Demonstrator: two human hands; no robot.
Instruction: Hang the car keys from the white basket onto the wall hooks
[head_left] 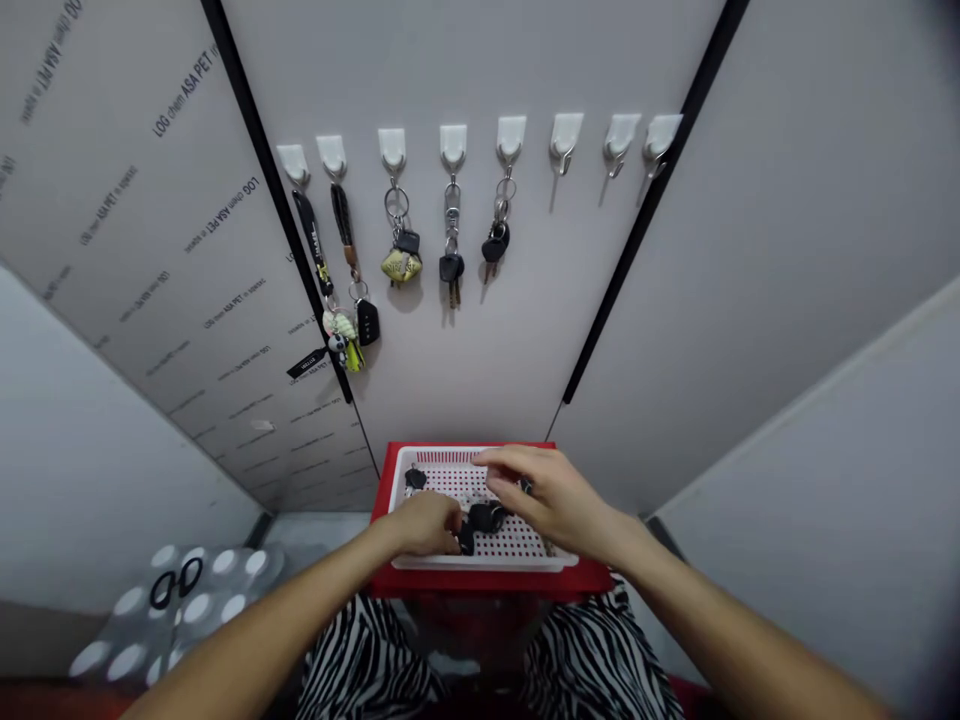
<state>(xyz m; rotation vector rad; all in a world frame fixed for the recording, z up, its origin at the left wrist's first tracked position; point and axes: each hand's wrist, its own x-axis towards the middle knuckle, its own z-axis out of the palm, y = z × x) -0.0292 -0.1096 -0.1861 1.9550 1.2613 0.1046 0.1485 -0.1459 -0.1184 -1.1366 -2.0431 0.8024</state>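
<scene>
A white perforated basket [480, 563] holds several black-headed keys [486, 516]. My left hand [427, 522] reaches into its left side with the fingers curled, closed on a black key [466, 538] whose lower part is hidden. Over the right half of the basket hovers my right hand [551, 500], open, thumb apart from the fingers, with nothing seen in its grasp. Another black key [415, 477] lies in the basket's far left corner. Something dark shows beneath the right hand, mostly covered.
The basket stands on a red stool [381, 580]. On the wall, white hooks [453, 145] form a row. Key bunches such as one with a yellow charm [401, 265] hang from the left ones; bare hooks [567, 135] are at right. Packed bottles [199, 605] stand at lower left.
</scene>
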